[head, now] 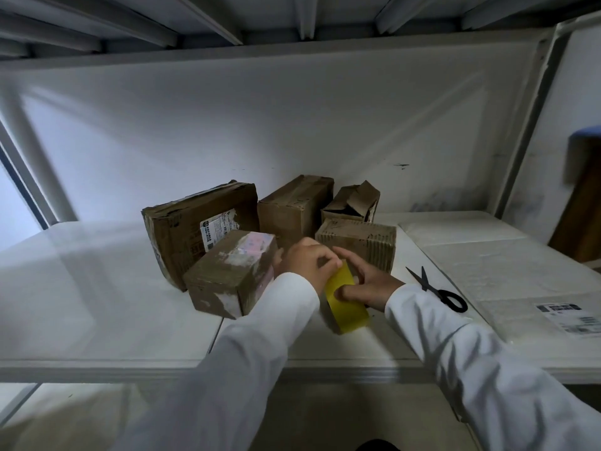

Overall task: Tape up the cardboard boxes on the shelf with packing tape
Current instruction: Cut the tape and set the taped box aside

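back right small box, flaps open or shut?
Open. The small box at the back right has crumpled top flaps sticking up and apart, with a dark gap between them, no tape visible.

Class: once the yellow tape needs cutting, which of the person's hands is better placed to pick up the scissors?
The right hand, probably: the scissors lie just beyond it on the shelf, while the left hand is farther off.

My white shelf (97, 304) fills the frame's lower half. Five cardboard boxes (227, 275) cluster on it at centre, a yellow tape roll (349, 312) stands before them, black scissors (439, 289) right, white padded mailers (520, 288) far right.
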`<state>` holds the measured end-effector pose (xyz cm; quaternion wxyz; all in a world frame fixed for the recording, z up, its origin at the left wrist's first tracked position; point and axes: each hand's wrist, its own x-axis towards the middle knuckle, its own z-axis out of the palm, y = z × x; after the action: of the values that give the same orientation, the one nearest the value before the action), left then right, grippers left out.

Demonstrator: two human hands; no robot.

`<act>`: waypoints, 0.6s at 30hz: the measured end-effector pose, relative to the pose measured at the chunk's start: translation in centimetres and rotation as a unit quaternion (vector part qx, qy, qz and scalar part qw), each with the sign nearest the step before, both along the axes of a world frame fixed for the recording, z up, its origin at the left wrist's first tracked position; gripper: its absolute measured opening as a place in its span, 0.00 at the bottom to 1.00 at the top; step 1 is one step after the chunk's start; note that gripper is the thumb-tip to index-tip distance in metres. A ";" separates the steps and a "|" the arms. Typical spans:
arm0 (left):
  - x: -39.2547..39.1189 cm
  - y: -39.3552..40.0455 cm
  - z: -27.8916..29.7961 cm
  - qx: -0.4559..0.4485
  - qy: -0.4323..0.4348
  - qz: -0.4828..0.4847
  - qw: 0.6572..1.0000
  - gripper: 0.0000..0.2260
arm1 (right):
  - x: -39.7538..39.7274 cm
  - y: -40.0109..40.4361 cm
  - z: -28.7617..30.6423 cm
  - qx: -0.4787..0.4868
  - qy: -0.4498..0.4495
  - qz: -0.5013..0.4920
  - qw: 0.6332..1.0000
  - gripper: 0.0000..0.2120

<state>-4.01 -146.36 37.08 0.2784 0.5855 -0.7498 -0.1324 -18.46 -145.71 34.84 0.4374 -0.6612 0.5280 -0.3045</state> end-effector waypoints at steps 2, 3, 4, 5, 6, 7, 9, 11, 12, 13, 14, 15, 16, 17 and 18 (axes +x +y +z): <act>0.1 0.3 -0.2 -0.074 -0.097 -0.017 0.992 0.09 | 0.2 -0.1 -0.4 -0.010 -0.009 -0.011 1.000 0.38; 0.1 0.4 -0.6 -0.112 -0.083 -0.020 0.990 0.10 | 0.3 -0.2 -0.5 -0.021 -0.017 -0.019 0.999 0.35; 0.0 0.8 -0.8 -0.144 -0.026 -0.017 0.989 0.08 | 0.3 -0.1 -0.5 -0.035 -0.023 -0.034 0.999 0.32; 0.0 1.0 -1.1 -0.166 0.055 -0.009 0.985 0.07 | 0.4 -0.1 -0.3 -0.047 -0.029 -0.055 0.997 0.28; -0.1 1.0 -1.2 -0.173 0.127 0.004 0.977 0.06 | 0.5 0.0 -0.1 -0.051 -0.039 -0.074 0.995 0.26; -0.2 0.8 -1.2 -0.161 0.183 0.025 0.969 0.06 | 0.5 0.1 0.1 -0.051 -0.052 -0.086 0.994 0.24; 0.0 0.2 -0.5 -0.075 0.277 0.075 0.955 0.05 | 0.9 0.3 0.5 -0.064 -0.078 -0.081 0.992 0.19; 0.5 -0.5 0.1 -0.010 0.349 0.120 0.929 0.07 | 1.3 0.4 0.7 -0.076 -0.079 -0.066 0.992 0.14; 1.0 -0.8 0.2 -0.010 0.364 0.133 0.922 0.07 | 1.5 0.4 0.6 -0.078 -0.071 -0.057 0.993 0.13; 1.5 -1.2 0.1 -0.024 0.363 0.140 0.921 0.07 | 1.7 0.5 0.5 -0.079 -0.066 -0.048 0.994 0.13; 1.9 -1.4 0.0 -0.042 0.354 0.144 0.923 0.06 | 1.8 0.6 0.4 -0.078 -0.062 -0.039 0.994 0.15; 2.3 -1.6 -0.1 -0.057 0.344 0.148 0.925 0.06 | 2.0 0.6 0.3 -0.080 -0.057 -0.034 0.995 0.15; 2.4 -1.7 -0.2 -0.069 0.340 0.152 0.926 0.06 | 2.0 0.6 0.3 -0.083 -0.050 -0.033 0.995 0.15; 2.5 -1.8 -0.2 -0.081 0.343 0.156 0.923 0.07 | 2.0 0.5 0.3 -0.087 -0.044 -0.034 0.995 0.15; 2.6 -1.8 -0.1 -0.095 0.356 0.159 0.916 0.07 | 2.0 0.3 0.4 -0.087 -0.037 -0.038 0.995 0.14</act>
<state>-1.42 -148.16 36.97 0.5980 0.5825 -0.5071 -0.2143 -16.43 -145.41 35.24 0.3852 -0.6650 0.5074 -0.3898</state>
